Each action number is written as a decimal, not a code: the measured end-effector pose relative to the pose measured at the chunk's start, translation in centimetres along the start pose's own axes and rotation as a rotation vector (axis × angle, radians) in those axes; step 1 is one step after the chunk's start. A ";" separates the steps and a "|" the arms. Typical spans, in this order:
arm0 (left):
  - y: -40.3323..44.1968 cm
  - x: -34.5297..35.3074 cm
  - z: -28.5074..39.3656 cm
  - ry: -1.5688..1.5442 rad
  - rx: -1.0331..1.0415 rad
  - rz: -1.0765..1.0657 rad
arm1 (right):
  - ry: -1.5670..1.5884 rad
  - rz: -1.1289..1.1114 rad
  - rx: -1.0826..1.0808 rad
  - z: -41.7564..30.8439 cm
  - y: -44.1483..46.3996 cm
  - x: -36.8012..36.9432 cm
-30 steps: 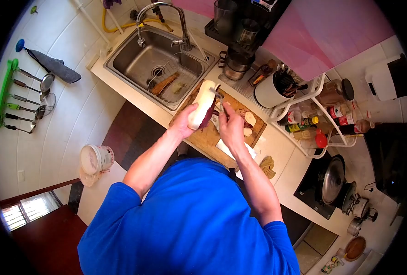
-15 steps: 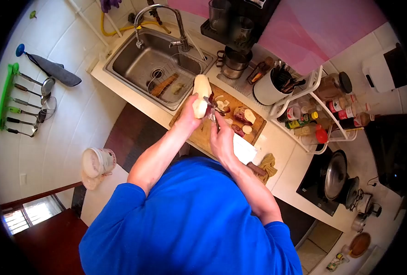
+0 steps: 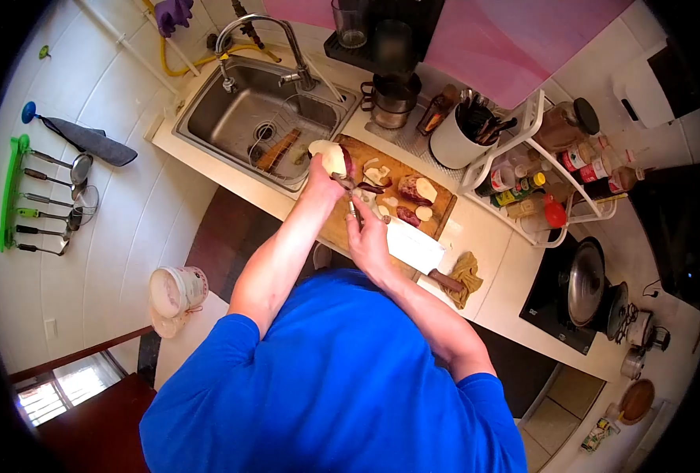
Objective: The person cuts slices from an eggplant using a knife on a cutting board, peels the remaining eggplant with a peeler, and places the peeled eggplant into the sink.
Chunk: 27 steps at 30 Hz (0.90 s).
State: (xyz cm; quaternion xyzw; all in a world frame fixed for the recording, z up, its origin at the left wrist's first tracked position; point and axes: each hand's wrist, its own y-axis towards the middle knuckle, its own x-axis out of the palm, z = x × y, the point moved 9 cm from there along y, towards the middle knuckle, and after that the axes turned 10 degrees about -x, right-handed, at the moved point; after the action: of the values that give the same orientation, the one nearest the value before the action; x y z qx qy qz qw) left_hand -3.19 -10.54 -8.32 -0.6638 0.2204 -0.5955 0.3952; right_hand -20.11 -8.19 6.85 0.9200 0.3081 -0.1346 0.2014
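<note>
My left hand (image 3: pixel 323 186) is wrapped round a partly peeled sweet potato (image 3: pixel 335 160), pale on the bared side with reddish-purple skin on the other. In my right hand (image 3: pixel 370 243) is a peeler (image 3: pixel 353 208), its head close against the sweet potato's near end. Both hands are over the wooden cutting board (image 3: pixel 443 206). On the board lie a cut, half-skinned chunk (image 3: pixel 418 190), a smaller reddish piece (image 3: pixel 407 216), a pale round slice (image 3: pixel 423 214) and peelings (image 3: pixel 377 174). A cleaver (image 3: pixel 414 247) rests to the right of my right hand.
A steel sink (image 3: pixel 231 98) with a rack inside adjoins the board's left side. Behind the board are a steel pot (image 3: pixel 391 102) and a white utensil holder (image 3: pixel 454 147). A bottle rack (image 3: pixel 535 150), crumpled cloth (image 3: pixel 466 277) and cooktop (image 3: pixel 551 303) are rightward.
The sweet potato has turned and tipped in my left hand, now showing a different side. My right hand has shifted slightly down and left with the peeler. The view has moved slightly.
</note>
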 end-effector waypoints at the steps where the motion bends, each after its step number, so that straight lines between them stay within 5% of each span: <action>1: 0.0 -0.6 0.4 0.008 0.017 0.047 | 0.025 -0.084 0.133 0.3 -0.1 0.1; 2: 0.0 -1.1 0.6 0.019 0.032 0.093 | 0.050 -0.164 0.267 0.9 -0.5 0.6; 4: 0.0 -1.8 0.8 0.038 0.026 0.098 | 0.054 -0.080 0.110 2.3 -0.6 1.1; 12: -2.8 -5.0 2.1 0.276 0.173 0.147 | 0.469 -0.159 0.495 3.0 -1.3 -0.8; 17: -3.2 -5.2 1.5 0.341 0.141 -0.065 | 0.865 -0.105 0.516 5.7 -0.1 0.7; 21: -3.8 -5.3 0.7 0.384 0.068 -0.130 | 0.812 -0.133 0.549 8.7 -0.9 0.7; 23: -4.7 -5.0 0.7 0.353 0.066 -0.145 | 0.169 -0.007 0.461 12.9 -1.3 -1.6; 27: -4.9 -5.5 2.5 0.410 0.141 -0.131 | 0.117 -0.060 0.453 13.9 -0.6 -3.3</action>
State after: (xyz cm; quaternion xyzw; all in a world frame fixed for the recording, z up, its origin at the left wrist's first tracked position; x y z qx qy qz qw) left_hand -2.71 -2.84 -7.82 -0.5124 0.2103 -0.7564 0.3481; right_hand -24.72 -15.73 -4.34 0.9383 0.3086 -0.1526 -0.0326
